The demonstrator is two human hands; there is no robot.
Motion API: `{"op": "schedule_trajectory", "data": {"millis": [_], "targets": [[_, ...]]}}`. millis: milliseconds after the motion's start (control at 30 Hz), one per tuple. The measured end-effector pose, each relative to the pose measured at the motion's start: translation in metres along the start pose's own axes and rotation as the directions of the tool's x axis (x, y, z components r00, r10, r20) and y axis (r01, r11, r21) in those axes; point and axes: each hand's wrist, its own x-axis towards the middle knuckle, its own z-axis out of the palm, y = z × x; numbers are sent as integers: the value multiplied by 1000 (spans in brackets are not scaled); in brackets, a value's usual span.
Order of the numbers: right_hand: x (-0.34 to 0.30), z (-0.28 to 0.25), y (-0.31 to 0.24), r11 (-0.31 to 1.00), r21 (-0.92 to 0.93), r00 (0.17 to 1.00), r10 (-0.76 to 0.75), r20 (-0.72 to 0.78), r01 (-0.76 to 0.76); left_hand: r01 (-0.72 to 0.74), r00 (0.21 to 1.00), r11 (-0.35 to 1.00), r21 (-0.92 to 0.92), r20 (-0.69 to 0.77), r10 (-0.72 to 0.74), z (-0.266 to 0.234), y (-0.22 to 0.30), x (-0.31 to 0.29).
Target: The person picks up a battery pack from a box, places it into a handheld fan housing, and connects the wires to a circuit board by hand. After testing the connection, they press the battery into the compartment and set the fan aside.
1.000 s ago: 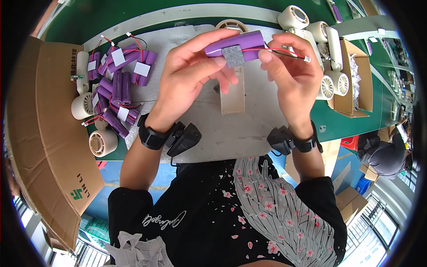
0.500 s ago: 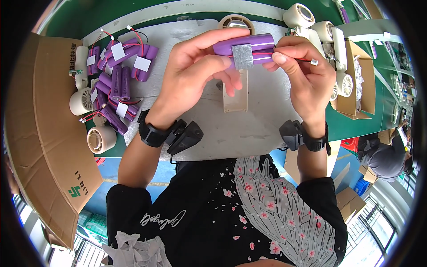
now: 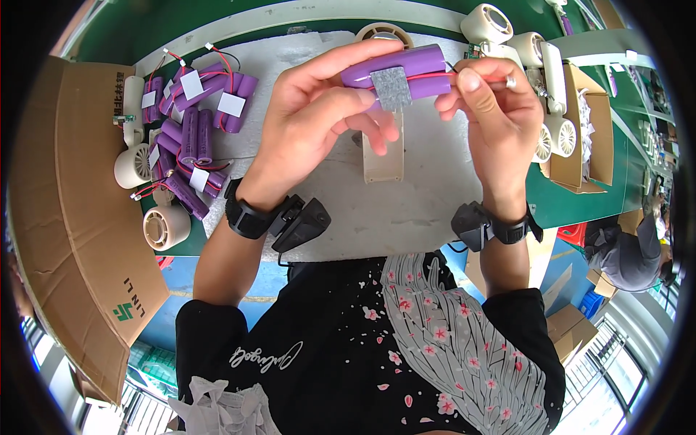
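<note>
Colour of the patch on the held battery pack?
Mottled grey patch, against the purple battery pack; it shows best in the head view.

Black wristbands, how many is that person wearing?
2: the left wristband, just below the left hand holding the purple battery pack, and the right wristband, just below the right hand.

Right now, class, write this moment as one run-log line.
left hand: holds purple battery pack | right hand: pinches its wires | cream housing: on pale mat
</note>
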Motion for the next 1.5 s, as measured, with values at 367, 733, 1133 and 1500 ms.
{"op": "schedule_trajectory", "data": {"millis": [367,733,1133,1500], "targets": [[-4,12,12,948,313,980,113,-165,-56,-10,1000,950,313,-22,18,19,0,-3],[8,3,-2,849,-447,944,330,31,-282,-144,989,358,923,119,91,-18,-2,-12],[-2,30,33,711,-670,969,-67,240,215,10,999,454,891,-33,42,-20,-4,-13],[-3,29,30,731,-666,979,-13,203,148,78,996,511,856,-90,-2,-14,0,-13]]}}
